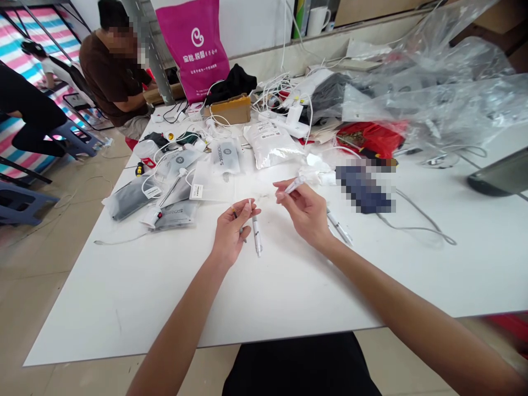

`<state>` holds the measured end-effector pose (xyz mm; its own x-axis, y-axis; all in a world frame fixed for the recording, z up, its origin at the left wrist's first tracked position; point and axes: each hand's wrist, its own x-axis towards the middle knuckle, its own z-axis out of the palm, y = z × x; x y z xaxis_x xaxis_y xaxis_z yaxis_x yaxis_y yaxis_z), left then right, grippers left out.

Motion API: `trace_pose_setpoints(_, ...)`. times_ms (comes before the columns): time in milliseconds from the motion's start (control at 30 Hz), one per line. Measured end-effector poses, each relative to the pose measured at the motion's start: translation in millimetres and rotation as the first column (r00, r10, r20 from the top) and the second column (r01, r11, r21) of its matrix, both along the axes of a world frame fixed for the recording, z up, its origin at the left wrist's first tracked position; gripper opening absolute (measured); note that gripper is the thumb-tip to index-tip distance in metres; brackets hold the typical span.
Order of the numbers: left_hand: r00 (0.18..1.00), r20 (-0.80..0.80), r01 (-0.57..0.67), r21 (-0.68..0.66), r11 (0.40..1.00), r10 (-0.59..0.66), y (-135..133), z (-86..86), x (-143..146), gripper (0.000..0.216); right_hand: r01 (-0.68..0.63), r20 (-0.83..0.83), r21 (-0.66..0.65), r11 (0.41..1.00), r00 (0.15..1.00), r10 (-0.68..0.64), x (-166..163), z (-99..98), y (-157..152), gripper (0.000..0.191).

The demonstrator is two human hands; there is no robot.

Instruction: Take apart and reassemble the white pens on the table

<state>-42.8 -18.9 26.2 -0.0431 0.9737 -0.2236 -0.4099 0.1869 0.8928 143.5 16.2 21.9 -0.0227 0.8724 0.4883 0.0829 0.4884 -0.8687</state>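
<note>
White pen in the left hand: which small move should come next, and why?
Probably bring the white piece in the right hand toward the top end of the white pen that the left hand holds: the two parts are close but apart.

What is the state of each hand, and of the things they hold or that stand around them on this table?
left hand, closed on the white pen
white pen, held near its top end, pointing down
right hand, pinching a small white piece
small white piece, held in the fingertips
second pen, lying flat on the table, untouched
pink bag, standing upright
mug, upright
</note>
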Motion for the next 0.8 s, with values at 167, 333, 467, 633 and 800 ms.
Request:
trace_pose_setpoints(167, 0.995, 0.088, 0.049, -0.058, 0.997, -0.044, -1, 0.2, 1, 0.038, -0.005, 0.097, 0.152, 0.988, 0.995, -0.01, -4, -1.5, -10, 0.014)
trace_pose_setpoints(333, 0.993, 0.111, 0.048, -0.067, 0.997, -0.04, 0, -1.0, 2, 0.034, -0.026, 0.186, 0.195, 0.981, 0.983, -0.011, -4, 2.9, -14, 0.01)
trace_pose_setpoints(467, 0.992, 0.117, 0.05, -0.08, 0.996, -0.04, 0, 0.4, 2, 0.034, -0.045, 0.183, 0.239, 0.97, 0.983, 0.001, -3, 2.7, -14, 0.013)
trace_pose_setpoints(633, 0.987, 0.137, 0.097, -0.076, 0.992, -0.086, 0, -0.5, 1, 0.029, -0.023, 0.205, 0.308, 0.951, 0.978, -0.043, -1, -0.5, -12, 0.019)
trace_pose_setpoints(800, 0.981, 0.154, 0.131, -0.071, 0.989, -0.119, 0, -1.0, 1, 0.029, -0.011, 0.178, 0.354, 0.935, 0.982, -0.056, -1, -6.1, -8, 0.018)
